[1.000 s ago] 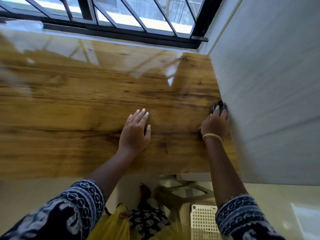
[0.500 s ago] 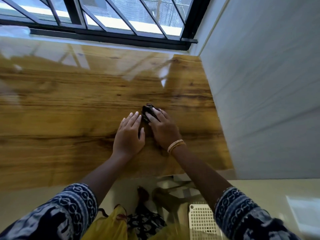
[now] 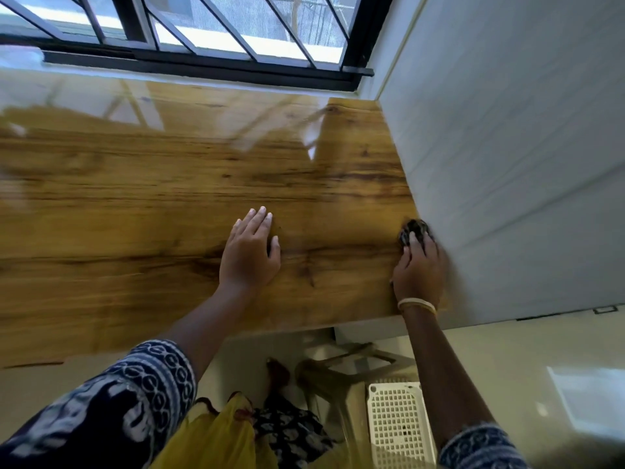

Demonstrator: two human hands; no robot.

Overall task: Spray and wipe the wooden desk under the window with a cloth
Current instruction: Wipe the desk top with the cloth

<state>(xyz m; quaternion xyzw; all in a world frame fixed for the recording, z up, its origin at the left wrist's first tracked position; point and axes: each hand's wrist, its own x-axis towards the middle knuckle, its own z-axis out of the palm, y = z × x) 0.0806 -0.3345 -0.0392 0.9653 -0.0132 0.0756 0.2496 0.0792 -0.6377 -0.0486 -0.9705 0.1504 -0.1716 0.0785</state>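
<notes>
The glossy wooden desk (image 3: pixel 142 211) runs under the barred window, its right end against a pale wall. My left hand (image 3: pixel 248 253) lies flat on the desk, fingers straight and together. My right hand (image 3: pixel 418 270) is at the desk's right edge beside the wall, pressing a small dark cloth (image 3: pixel 413 227) onto the wood; most of the cloth is hidden under my fingers, only its far end showing. No spray bottle is in view.
The black-framed window (image 3: pixel 209 38) lines the desk's far side. The pale wall (image 3: pixel 507 164) closes off the right. Below the desk's front edge stand a plastic stool (image 3: pixel 341 370) and a white perforated basket (image 3: pixel 399 428) on the floor.
My right hand has swept the cloth from beside my left hand back right to the wall edge. My left hand has stayed flat on the wood.
</notes>
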